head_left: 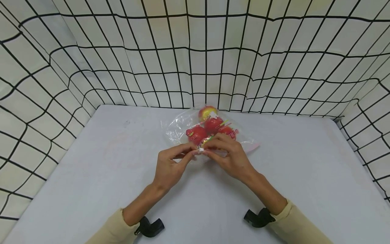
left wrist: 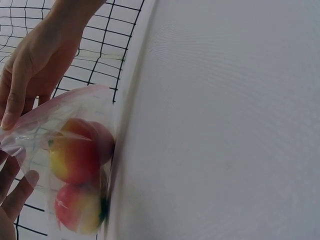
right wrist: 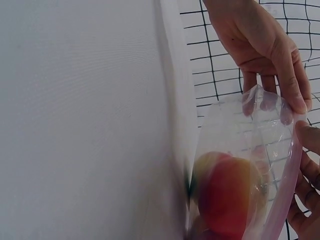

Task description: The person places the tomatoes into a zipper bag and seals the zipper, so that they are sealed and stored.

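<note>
A clear plastic bag with red print and a pinkish edge lies near the back of the table. Inside it are several round red and yellow fruits, also seen close up as red-yellow fruit in the left wrist view. My left hand pinches the bag's near edge between thumb and fingers. Close beside it, my right hand pinches the same edge, with a small white bit showing between the fingertips. In the right wrist view, the left hand is across the bag from the right fingers.
A white table lies under the hands. Black netting over a pale wall rises behind it and along both sides. Each sleeve carries a black wrist mount near its cuff.
</note>
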`<state>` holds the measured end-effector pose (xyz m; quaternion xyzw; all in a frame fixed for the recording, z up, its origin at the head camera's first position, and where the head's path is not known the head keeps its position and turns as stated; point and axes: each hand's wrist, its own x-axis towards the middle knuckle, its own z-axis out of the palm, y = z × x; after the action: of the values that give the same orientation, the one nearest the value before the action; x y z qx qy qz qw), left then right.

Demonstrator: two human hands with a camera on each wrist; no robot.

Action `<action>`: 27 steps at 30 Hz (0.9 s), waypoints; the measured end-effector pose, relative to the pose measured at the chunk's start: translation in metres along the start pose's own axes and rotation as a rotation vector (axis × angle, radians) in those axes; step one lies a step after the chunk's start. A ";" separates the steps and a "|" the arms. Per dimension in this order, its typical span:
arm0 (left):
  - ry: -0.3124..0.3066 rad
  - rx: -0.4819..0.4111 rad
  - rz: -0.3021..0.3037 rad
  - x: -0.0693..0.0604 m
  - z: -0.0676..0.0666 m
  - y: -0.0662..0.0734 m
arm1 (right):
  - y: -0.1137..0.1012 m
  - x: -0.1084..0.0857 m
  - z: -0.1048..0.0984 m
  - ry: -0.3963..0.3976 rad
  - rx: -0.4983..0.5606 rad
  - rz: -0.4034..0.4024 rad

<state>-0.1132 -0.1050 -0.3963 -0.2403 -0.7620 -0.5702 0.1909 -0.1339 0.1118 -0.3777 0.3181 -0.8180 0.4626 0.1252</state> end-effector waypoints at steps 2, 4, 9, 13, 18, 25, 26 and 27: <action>0.002 -0.002 -0.003 0.000 0.000 0.000 | 0.000 0.000 0.000 0.002 0.002 0.005; 0.002 -0.003 -0.007 0.001 0.000 0.000 | 0.000 0.000 0.000 0.005 0.003 0.011; 0.002 0.000 -0.014 0.001 0.000 0.000 | 0.001 0.000 -0.001 0.002 0.003 0.031; 0.009 0.002 -0.020 0.001 0.000 0.000 | 0.002 -0.001 -0.002 -0.001 -0.006 0.049; 0.018 0.005 -0.021 0.001 -0.001 0.000 | 0.004 -0.004 -0.004 0.010 -0.023 0.056; 0.029 0.011 -0.025 -0.001 -0.001 -0.002 | 0.008 -0.007 -0.005 0.010 -0.022 0.065; 0.030 0.011 -0.029 -0.001 -0.001 -0.002 | 0.008 -0.007 -0.005 0.010 -0.024 0.066; 0.029 0.012 -0.033 -0.001 -0.002 -0.002 | 0.008 -0.007 -0.005 0.010 -0.026 0.068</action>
<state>-0.1133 -0.1072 -0.3978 -0.2182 -0.7665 -0.5721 0.1940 -0.1338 0.1220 -0.3841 0.2862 -0.8337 0.4574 0.1177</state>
